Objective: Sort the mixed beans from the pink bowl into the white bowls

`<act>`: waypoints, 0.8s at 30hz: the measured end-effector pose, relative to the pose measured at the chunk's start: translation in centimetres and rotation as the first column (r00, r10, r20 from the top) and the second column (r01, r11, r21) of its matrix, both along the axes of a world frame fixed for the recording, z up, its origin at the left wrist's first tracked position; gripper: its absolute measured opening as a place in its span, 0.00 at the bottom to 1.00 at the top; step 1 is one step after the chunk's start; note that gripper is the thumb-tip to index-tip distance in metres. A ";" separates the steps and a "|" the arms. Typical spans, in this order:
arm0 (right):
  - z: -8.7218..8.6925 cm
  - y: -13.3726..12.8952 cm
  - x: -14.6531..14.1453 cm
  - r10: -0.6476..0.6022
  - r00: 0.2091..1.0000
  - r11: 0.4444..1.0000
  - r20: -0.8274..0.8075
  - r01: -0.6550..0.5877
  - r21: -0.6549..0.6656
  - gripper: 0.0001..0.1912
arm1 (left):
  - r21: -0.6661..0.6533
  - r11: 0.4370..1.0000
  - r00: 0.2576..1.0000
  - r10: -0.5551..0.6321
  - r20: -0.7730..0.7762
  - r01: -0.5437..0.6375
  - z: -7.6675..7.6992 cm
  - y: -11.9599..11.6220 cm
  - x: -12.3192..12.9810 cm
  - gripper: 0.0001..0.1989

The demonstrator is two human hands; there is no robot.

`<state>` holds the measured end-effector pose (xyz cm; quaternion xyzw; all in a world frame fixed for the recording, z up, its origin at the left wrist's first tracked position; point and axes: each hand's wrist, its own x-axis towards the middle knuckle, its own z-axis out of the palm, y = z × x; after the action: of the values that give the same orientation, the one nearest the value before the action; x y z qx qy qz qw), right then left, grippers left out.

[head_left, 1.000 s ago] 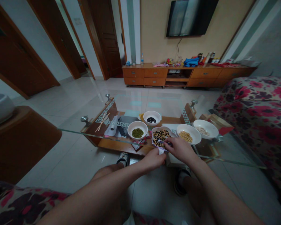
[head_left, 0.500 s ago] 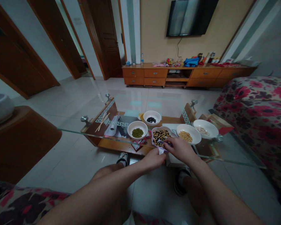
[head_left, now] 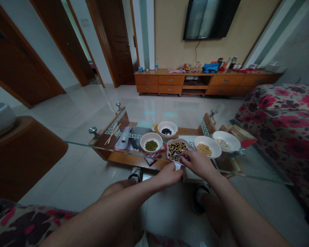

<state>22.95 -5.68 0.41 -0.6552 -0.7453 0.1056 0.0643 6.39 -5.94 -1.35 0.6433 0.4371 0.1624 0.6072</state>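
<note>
A purple-edged, petal-shaped bowl (head_left: pixel 168 156) of mixed black and yellow beans (head_left: pixel 177 150) sits at the near edge of the glass table. My left hand (head_left: pixel 170 175) is closed on its near side, where a white label shows. In my right hand (head_left: pixel 199 164) is a slim purple utensil (head_left: pixel 179 155), its tip among the beans; its exact kind is too small to tell. White bowls stand around: green beans (head_left: pixel 151 145) at left, black beans (head_left: pixel 166 131) behind, yellow beans (head_left: pixel 204 149) at right, and pale flat pieces (head_left: pixel 222 143) farther right.
Beneath the glass tabletop (head_left: pixel 87 120) is a wooden shelf with chopsticks (head_left: pixel 112 133), papers and red packets (head_left: pixel 151 159). A flowered sofa (head_left: pixel 285 120) lies to the right. Across the tiled floor a long wooden cabinet (head_left: pixel 170 80) carries several items below a television (head_left: pixel 211 19).
</note>
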 end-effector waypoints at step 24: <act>-0.1 0.0 -0.2 -0.020 0.998 0.999 0.062 0.017 0.035 0.14 | -0.206 0.978 0.998 0.048 0.049 -0.037 0.0 -0.4 0.5 0.05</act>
<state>22.72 -5.67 0.36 -0.6638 -0.7425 0.0716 0.0533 6.88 -6.32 -1.33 0.5631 0.4486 0.1467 0.6783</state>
